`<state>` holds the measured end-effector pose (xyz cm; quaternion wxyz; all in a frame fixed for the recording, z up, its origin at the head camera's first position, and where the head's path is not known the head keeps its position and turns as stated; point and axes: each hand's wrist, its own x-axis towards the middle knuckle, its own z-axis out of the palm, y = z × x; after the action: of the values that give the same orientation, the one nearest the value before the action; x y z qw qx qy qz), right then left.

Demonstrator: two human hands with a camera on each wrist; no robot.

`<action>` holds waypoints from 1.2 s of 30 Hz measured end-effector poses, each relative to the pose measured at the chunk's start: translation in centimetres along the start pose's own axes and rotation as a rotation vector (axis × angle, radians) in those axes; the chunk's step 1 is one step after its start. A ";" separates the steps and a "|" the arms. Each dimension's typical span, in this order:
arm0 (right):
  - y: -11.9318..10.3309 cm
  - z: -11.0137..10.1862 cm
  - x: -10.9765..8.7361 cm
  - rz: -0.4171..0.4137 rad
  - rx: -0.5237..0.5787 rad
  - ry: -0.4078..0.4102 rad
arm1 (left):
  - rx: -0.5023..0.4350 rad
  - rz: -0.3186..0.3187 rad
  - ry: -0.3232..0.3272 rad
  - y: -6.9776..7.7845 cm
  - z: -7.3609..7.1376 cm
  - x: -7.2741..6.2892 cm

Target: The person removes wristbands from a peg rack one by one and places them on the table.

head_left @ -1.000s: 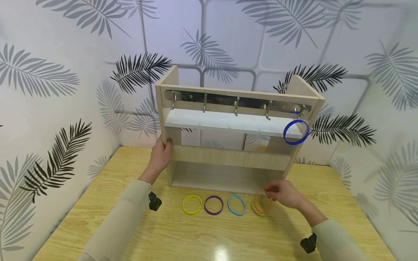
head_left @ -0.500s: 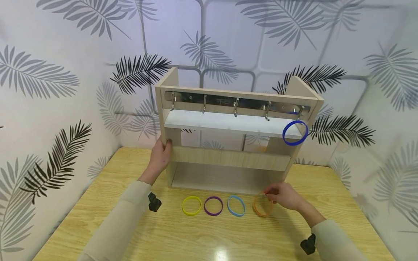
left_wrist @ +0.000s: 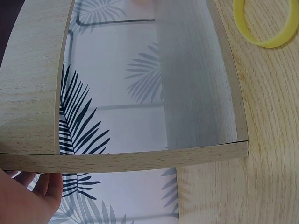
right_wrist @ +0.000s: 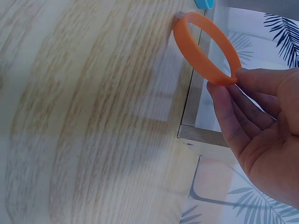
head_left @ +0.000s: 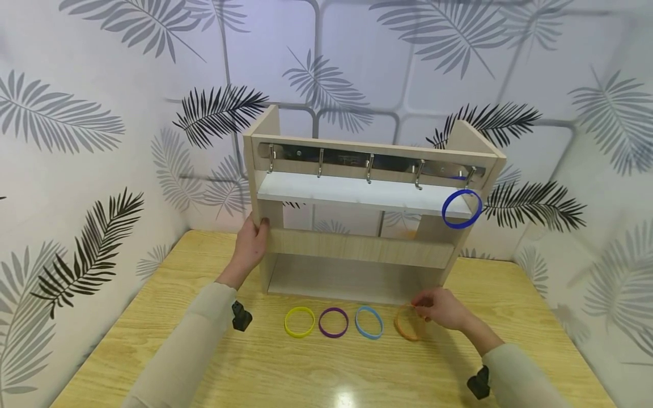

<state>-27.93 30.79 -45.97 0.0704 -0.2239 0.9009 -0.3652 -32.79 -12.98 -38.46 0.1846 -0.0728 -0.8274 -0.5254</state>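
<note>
My right hand (head_left: 442, 309) pinches an orange silicone wristband (right_wrist: 202, 58) between thumb and fingers, just above the table at the shelf's front right. Tilted in the right wrist view, the band has its far end low over the wood. My left hand (head_left: 250, 243) grips the left side panel of a small wooden shelf unit (head_left: 357, 246), thumb at the front edge; in the left wrist view some fingers are partly hidden behind the panel. Along the top board runs a metal hook rail (head_left: 342, 157) with several hooks. From its rightmost hook hangs a dark blue wristband (head_left: 461, 224).
Yellow (head_left: 299, 335), purple (head_left: 334, 335) and light blue (head_left: 369, 335) wristbands lie in a row on the wooden table (head_left: 285, 374), in front of the shelf. Behind stands a wall (head_left: 357, 73) with a leaf pattern.
My right hand has shifted very slightly left and down with the orange wristband in its pinch. The left hand keeps its hold on the shelf.
</note>
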 end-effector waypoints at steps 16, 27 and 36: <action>0.5 0.3 0.4 0.003 -0.067 -0.006 | -0.003 0.004 -0.005 -0.3 -0.1 0.1; 0.6 0.6 0.5 0.008 -0.091 -0.024 | -0.010 0.007 -0.002 -0.3 -0.1 -0.1; 0.2 0.9 0.3 0.004 -0.074 -0.045 | -0.004 0.021 -0.002 -0.4 -0.1 0.1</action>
<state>-28.01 30.21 -46.76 0.0832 -0.2325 0.9125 -0.3262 -32.98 -13.21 -38.71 0.1892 -0.0826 -0.8257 -0.5250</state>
